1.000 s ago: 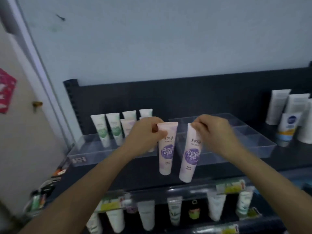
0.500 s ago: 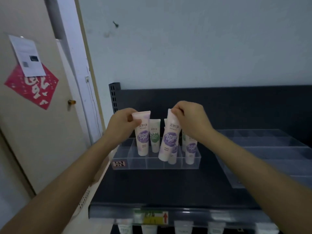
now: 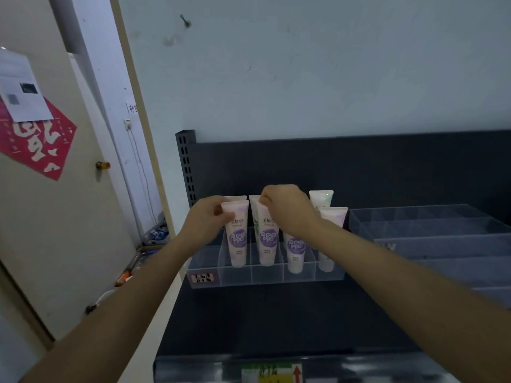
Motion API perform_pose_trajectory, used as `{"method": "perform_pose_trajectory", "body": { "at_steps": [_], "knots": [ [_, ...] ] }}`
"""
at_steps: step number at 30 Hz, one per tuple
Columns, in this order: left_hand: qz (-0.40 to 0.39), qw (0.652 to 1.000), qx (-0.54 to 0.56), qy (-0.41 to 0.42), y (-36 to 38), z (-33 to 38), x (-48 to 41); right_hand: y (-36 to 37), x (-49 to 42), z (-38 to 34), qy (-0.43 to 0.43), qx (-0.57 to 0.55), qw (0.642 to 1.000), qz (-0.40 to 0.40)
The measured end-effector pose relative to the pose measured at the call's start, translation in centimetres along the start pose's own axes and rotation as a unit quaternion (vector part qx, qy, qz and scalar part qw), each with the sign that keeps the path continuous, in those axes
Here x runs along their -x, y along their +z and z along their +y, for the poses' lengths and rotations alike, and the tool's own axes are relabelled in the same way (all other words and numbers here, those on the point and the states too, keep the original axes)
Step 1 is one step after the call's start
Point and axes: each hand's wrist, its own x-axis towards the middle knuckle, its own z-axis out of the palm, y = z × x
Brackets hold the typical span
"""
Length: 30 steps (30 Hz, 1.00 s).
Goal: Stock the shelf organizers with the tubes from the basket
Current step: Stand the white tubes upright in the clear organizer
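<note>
A clear divided organizer point(image 3: 265, 276) stands at the left end of the dark shelf point(image 3: 276, 319). My left hand point(image 3: 206, 219) pinches the crimped top of a pink tube with a purple label point(image 3: 237, 236), which stands in a front slot. My right hand point(image 3: 284, 210) pinches the top of a second purple-label tube point(image 3: 266, 239) in the slot beside it. Two more purple-label tubes point(image 3: 296, 251) stand further right, partly behind my right wrist. Green-label tubes point(image 3: 322, 199) stand in the back row. The basket is out of view.
A larger clear organizer point(image 3: 431, 239) with long lanes sits to the right on the same shelf. The shelf's front rail carries a price label point(image 3: 272, 373). A door with a red paper and a white notice point(image 3: 25, 111) is at the left, with clutter on the floor below.
Both hands have lowered their tubes into the organizer's front slots; half a second ago the tubes hung above the slots, and a second ago the view faced a different part of the shelving.
</note>
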Motion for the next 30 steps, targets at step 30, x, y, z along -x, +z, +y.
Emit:
{"method": "perform_pose_trajectory", "body": {
  "at_steps": [30],
  "knots": [
    [0.040, 0.968, -0.118, 0.216, 7.0, 9.4, 6.3, -6.8, 12.0, 6.8, 0.029, -0.065, 0.985, 0.159]
  ]
}}
